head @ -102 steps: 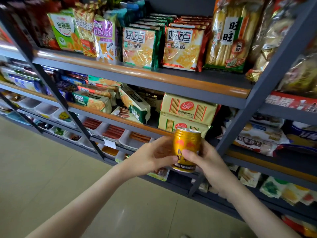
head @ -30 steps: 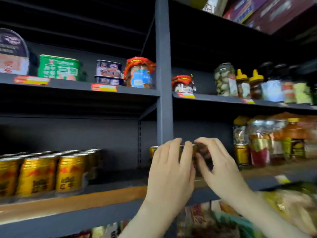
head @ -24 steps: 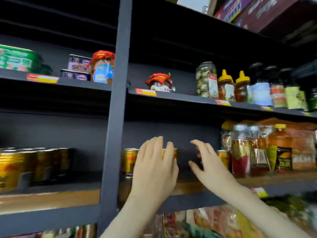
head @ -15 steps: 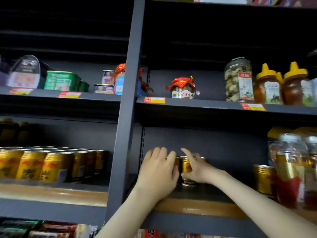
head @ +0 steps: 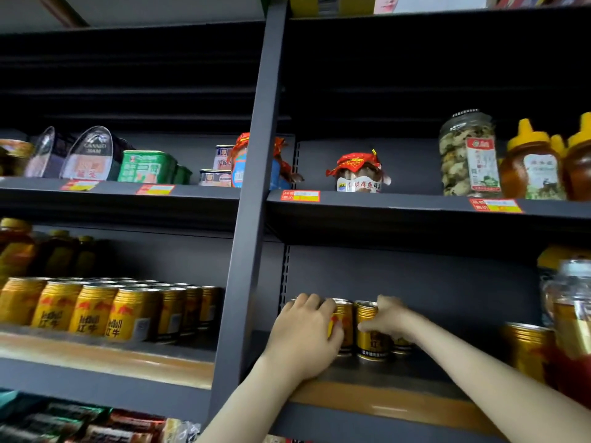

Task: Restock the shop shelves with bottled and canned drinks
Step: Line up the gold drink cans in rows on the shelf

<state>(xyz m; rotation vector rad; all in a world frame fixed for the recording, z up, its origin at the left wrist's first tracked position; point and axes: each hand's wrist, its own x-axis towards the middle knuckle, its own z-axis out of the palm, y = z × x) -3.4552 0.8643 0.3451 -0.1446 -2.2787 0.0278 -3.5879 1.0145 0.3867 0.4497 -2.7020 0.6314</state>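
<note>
Several small gold drink cans stand together at the back left of the right-hand bay, on the wood-edged shelf [head: 377,399]. My right hand [head: 391,321] grips one gold can [head: 371,342], thumb on its front and fingers behind it. Next to it on the left stands another gold can [head: 344,327], and my left hand [head: 303,338] rests against it with fingers laid straight over the front and top. What stands behind my left hand is hidden.
A grey upright post [head: 252,219] splits the two bays. A full row of gold cans [head: 96,311] fills the left bay. A lone gold can [head: 527,346] and glass jars [head: 572,314] stand at the right. Jars and tins line the shelf above [head: 399,204].
I carried one gold can from the snack aisle to this shelf. Since half a second ago both hands sit lower and further in, with the can standing on the shelf beside the others.
</note>
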